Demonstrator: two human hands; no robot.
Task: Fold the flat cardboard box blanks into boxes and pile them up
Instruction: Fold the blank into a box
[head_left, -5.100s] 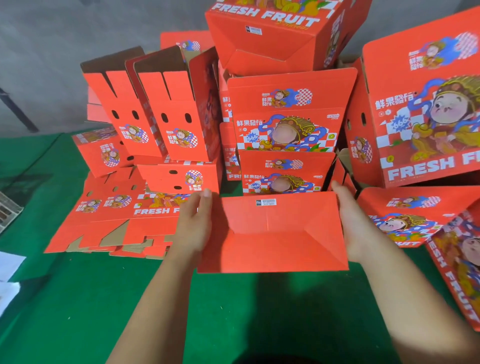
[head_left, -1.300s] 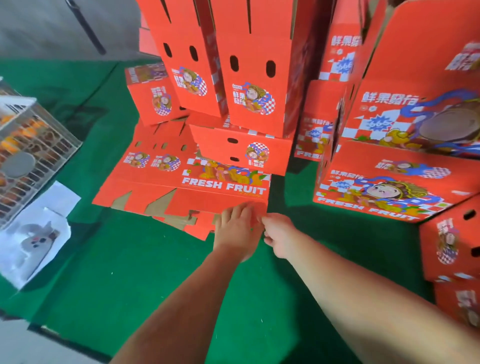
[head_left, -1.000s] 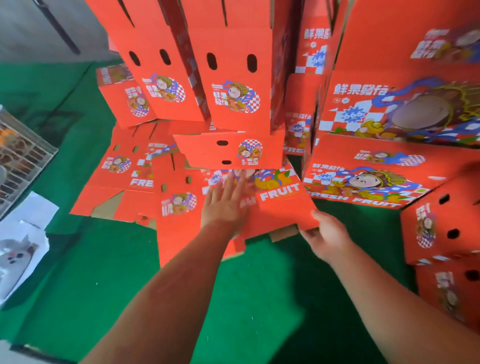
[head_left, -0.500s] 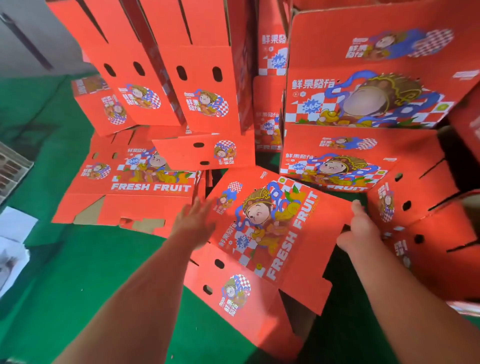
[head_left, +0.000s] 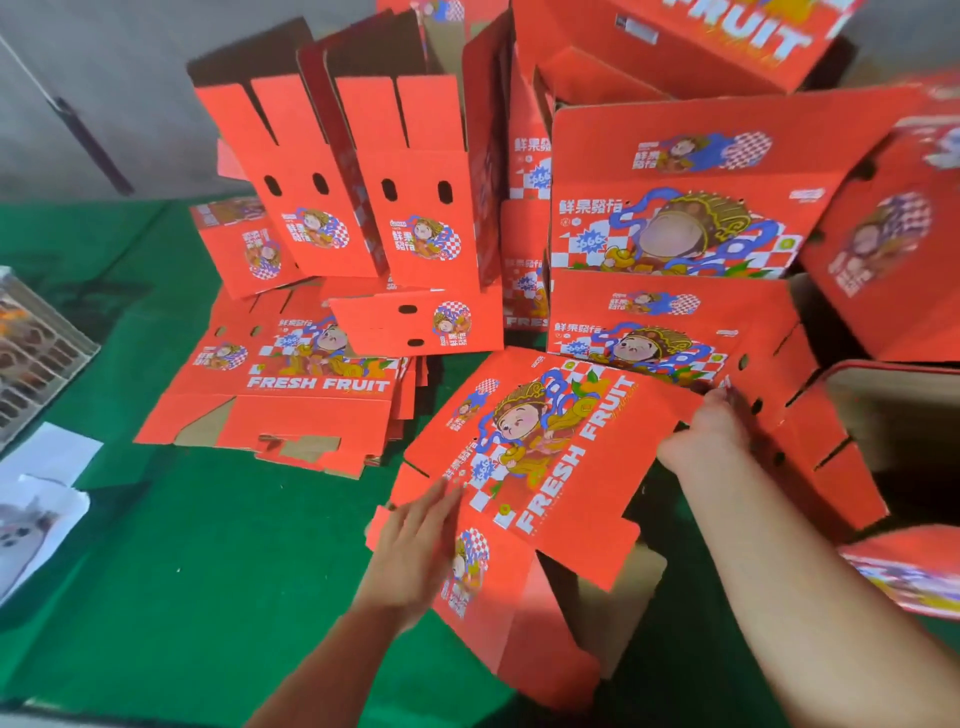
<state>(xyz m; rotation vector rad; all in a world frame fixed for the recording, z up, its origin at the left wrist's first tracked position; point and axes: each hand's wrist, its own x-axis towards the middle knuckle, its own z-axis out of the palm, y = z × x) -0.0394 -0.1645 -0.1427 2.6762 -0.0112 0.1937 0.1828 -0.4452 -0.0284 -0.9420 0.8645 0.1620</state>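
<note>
Red cardboard fills the frame: one flat blank lies tilted at centre, printed side up, over the green cloth, apart from the stack of blanks at centre left. Folded boxes are piled across the top and right.

By my reading, the step in hand is getting a single blank into working position before any fold is made; its flaps look unformed and a lower panel hangs toward the bottom centre.

The left hand lies with fingers spread and flat against the blank's lower left edge, pressing rather than gripping. The right hand is closed on the blank's upper right edge, though blur hides just how the fingers wrap it. So the blank spans between the two hands, its printed face in the gap.

Next, the sleeve probably needs squaring open, which calls for both hands pushing opposite edges inward, then tucking the bottom flaps.
</note>
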